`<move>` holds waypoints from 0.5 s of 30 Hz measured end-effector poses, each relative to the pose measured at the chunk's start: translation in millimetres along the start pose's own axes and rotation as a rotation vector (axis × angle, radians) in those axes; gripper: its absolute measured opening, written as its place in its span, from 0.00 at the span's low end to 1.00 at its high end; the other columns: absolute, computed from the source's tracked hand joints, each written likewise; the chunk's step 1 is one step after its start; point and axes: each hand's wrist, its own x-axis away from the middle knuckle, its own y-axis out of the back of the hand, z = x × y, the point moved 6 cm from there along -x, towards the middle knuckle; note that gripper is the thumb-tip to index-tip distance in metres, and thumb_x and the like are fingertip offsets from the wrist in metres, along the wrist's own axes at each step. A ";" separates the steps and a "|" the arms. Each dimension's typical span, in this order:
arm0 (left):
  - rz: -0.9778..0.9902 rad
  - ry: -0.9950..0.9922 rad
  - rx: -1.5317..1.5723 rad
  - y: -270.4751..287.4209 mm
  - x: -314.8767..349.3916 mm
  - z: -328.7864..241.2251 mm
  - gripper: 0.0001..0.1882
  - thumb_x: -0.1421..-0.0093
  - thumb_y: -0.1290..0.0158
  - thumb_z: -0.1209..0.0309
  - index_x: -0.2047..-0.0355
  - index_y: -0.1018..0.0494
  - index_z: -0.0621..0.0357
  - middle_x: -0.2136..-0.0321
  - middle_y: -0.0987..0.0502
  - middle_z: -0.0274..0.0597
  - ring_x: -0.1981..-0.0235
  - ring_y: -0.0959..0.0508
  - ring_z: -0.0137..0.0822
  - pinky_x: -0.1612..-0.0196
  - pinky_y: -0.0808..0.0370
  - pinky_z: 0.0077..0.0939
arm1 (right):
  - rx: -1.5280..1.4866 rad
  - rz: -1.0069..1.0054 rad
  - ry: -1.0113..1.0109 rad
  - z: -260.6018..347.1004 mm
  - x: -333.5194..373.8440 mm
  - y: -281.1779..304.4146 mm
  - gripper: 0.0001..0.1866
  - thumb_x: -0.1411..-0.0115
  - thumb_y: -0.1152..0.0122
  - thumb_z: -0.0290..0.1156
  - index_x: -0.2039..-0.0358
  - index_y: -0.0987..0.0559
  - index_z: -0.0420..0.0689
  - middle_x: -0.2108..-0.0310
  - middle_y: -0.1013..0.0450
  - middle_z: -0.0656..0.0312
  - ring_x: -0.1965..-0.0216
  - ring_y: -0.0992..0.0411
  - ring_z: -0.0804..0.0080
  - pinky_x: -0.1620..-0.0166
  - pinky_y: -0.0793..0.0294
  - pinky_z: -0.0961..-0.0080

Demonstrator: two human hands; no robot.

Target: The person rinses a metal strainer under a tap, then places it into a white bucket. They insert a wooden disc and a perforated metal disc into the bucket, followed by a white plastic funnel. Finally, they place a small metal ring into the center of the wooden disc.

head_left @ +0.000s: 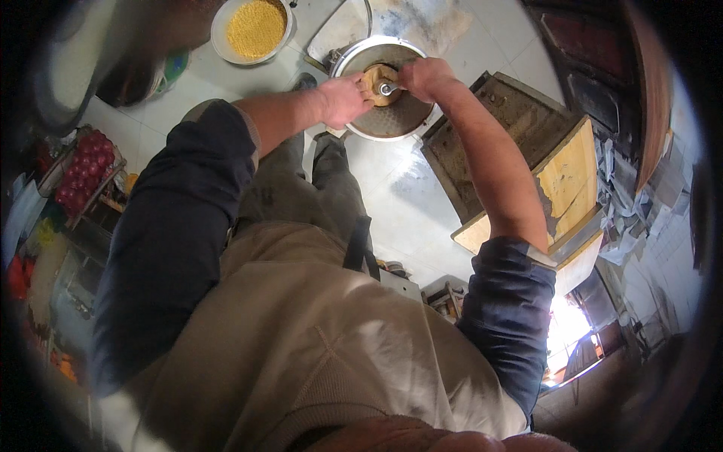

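A round, silver-rimmed metal pan (388,126) stands on the floor in front of me. At its centre sits a tan round piece (372,74) with a shiny metal bolt or nut (386,89) in its middle. My left hand (346,101) reaches over the pan's left side, its fingers gripping the edge of the tan piece. From the right, my right hand (426,79) is closed just beside the metal bolt. What lies inside its fingers is hidden, though something metallic shows at their tips.
A white bowl (218,36) of yellow grains stands at the far left. Behind the pan lies a pale flat panel (337,30). A worn wooden box (576,177) is close on the right. Red onions in a net bag (89,172) sit at the left.
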 end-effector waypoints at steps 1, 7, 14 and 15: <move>-0.004 0.006 0.010 -2.9 -1.9 -2.9 0.43 0.49 0.34 0.56 0.35 0.32 0.60 0.38 0.26 0.46 0.34 0.30 0.41 0.25 0.49 0.47 | -0.096 -0.024 -0.054 0.3 7.9 -18.8 0.19 0.31 0.44 0.45 0.53 0.15 0.45 0.53 0.17 0.51 0.50 0.19 0.50 0.49 0.19 0.56; -0.161 0.399 0.067 -33.8 -24.8 -44.7 0.40 0.45 0.39 0.55 0.35 0.32 0.62 0.37 0.29 0.56 0.31 0.36 0.53 0.26 0.46 0.46 | -1.216 -0.539 -0.616 78.7 30.4 -143.0 0.17 0.33 0.40 0.43 0.59 0.17 0.40 0.61 0.20 0.39 0.56 0.21 0.38 0.52 0.22 0.46; 0.063 0.320 0.256 -4.9 -42.1 -91.4 0.54 0.41 0.47 0.31 0.30 0.36 0.66 0.29 0.43 0.75 0.27 0.46 0.67 0.27 0.54 0.66 | -0.740 -0.156 -0.453 26.9 55.0 -102.9 0.23 0.33 0.42 0.52 0.52 0.15 0.47 0.52 0.18 0.46 0.50 0.19 0.46 0.47 0.20 0.50; -0.024 0.306 0.295 5.5 -32.7 -81.2 0.52 0.39 0.48 0.32 0.28 0.38 0.60 0.30 0.42 0.74 0.27 0.44 0.65 0.28 0.54 0.66 | -0.608 -0.145 -0.434 17.5 56.9 -83.4 0.21 0.34 0.41 0.49 0.51 0.15 0.48 0.50 0.18 0.49 0.49 0.19 0.50 0.48 0.19 0.52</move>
